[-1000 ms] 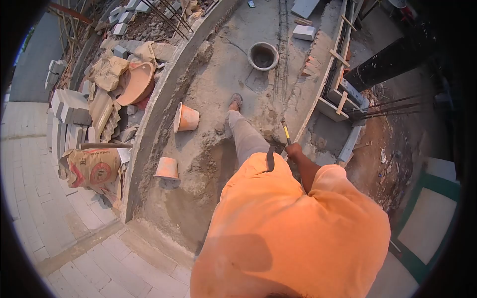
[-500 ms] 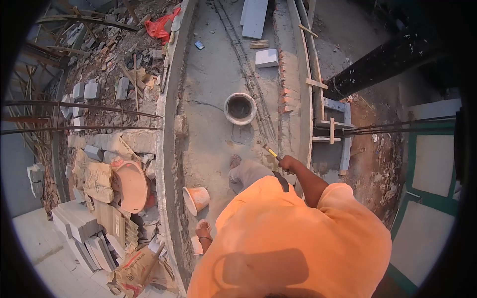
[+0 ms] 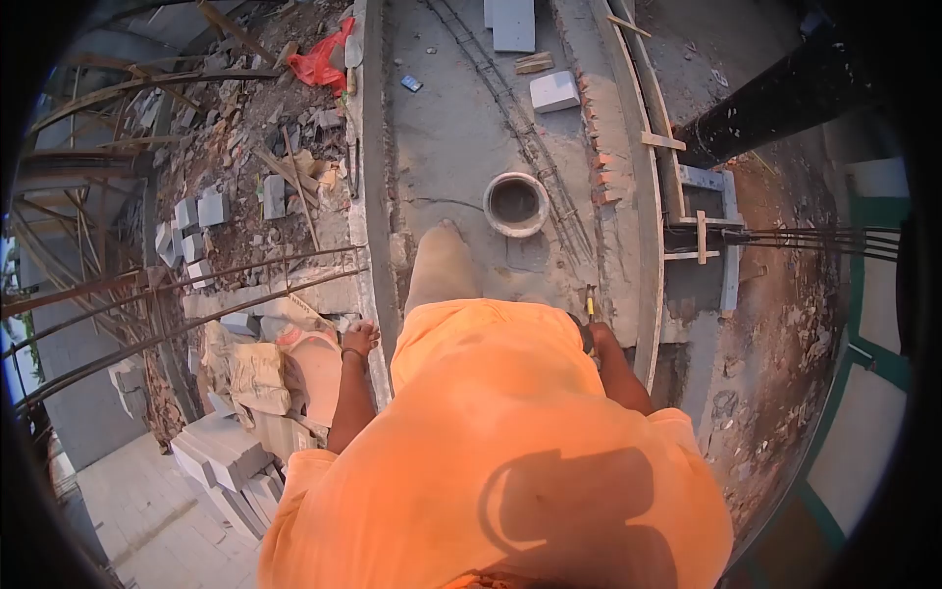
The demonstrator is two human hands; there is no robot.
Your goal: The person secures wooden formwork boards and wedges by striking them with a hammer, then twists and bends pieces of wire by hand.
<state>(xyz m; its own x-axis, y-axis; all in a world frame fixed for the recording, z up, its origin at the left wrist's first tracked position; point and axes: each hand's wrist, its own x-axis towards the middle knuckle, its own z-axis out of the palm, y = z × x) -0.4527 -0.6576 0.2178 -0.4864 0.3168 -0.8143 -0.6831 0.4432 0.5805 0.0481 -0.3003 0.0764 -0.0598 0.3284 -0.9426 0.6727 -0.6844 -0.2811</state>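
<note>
My right hand (image 3: 601,340) is closed around a hammer (image 3: 591,303) with a yellow handle, its head pointing forward, low beside my right hip. Away from my body on the left, my left hand (image 3: 360,339) hangs with loosely bent fingers and nothing visible in it. That hand is over the edge of the low wall, near a pinkish basin (image 3: 316,368). In front of me a round, pale-rimmed bucket (image 3: 515,204) with dark grey contents stands on the grey floor. My left leg (image 3: 442,265) is stretched forward.
A long rebar cage (image 3: 530,147) lies along the floor's right side. Ahead are a white block (image 3: 555,91) and grey boards (image 3: 513,25). A trowel (image 3: 352,59) rests on the left wall. Rebar rods (image 3: 196,265) stick out leftward; grey blocks (image 3: 226,452) are stacked at lower left.
I have moved forward, and the bucket of grey material is nearer my body. My left hand has swung forward and outward. The orange and white bucket is now out of sight.
</note>
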